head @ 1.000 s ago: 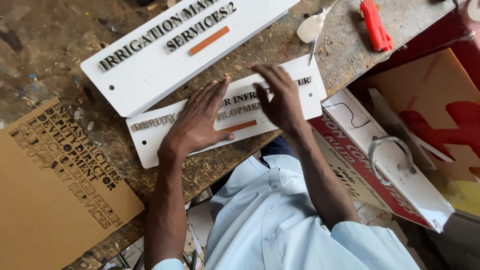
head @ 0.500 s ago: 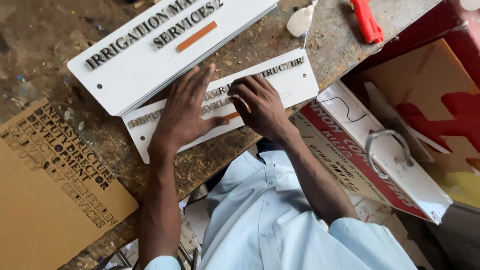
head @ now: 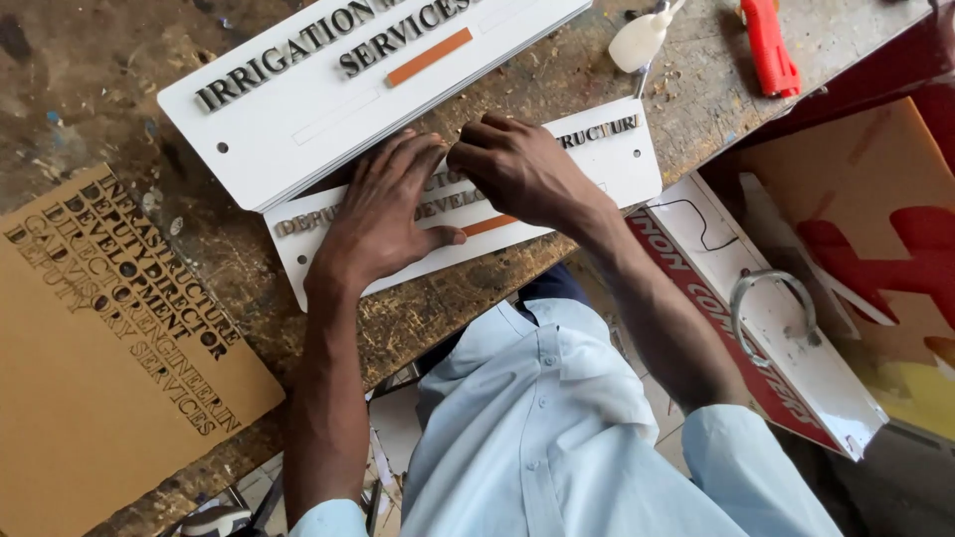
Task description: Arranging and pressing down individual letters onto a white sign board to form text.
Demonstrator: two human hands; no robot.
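Observation:
A long white sign plate [head: 617, 159] with raised dark letters and a small orange bar lies on the worn wooden bench. My left hand [head: 383, 214] rests flat on its middle, fingers spread, pressing it down. My right hand [head: 512, 164] is beside it, fingers curled and pinched over the letters at the plate's upper edge; whether a letter is between the fingertips is hidden. A bigger white sign plate [head: 288, 109] with dark letters and an orange bar lies just beyond, overlapping the smaller one's far edge.
A brown board [head: 90, 388] with cut-out letter shapes lies at the left. A white glue bottle [head: 642, 40] and a red-handled tool [head: 768, 45] sit at the far right of the bench [head: 90, 89]. A red-and-white sign with a metal handle [head: 786, 348] leans below the bench edge.
The view has moved closer. My right hand slid left along the small plate and curled its fingers next to my left hand, which stays flat on the plate.

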